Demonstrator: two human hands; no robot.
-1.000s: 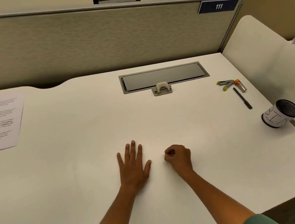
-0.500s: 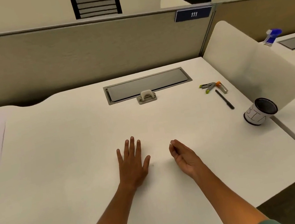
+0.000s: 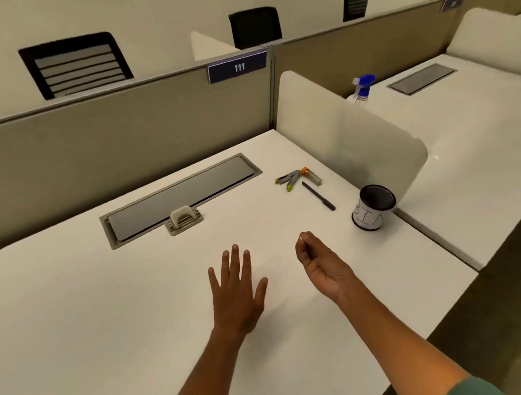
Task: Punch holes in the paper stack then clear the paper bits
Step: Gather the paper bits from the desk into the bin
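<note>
**Hands on desk, bits pinched**

L hand [image 3: 237, 292] lies flat on the white desk [image 3: 67, 335], fingers spread, holding nothing. R hand [image 3: 321, 265] is raised palm-up, fingertips bunched; something tiny and white shows at the tips, prob. paper bits [image 3: 301, 237]. Hole punch [image 3: 183, 218] sits by the cable tray [image 3: 182, 193]. Cup [image 3: 373, 208] is near the R hand. Paper stack is out of view.

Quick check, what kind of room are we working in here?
Most likely an open-plan office: a white desk behind a fabric partition with a "111" number plate, and office chairs beyond.
</note>
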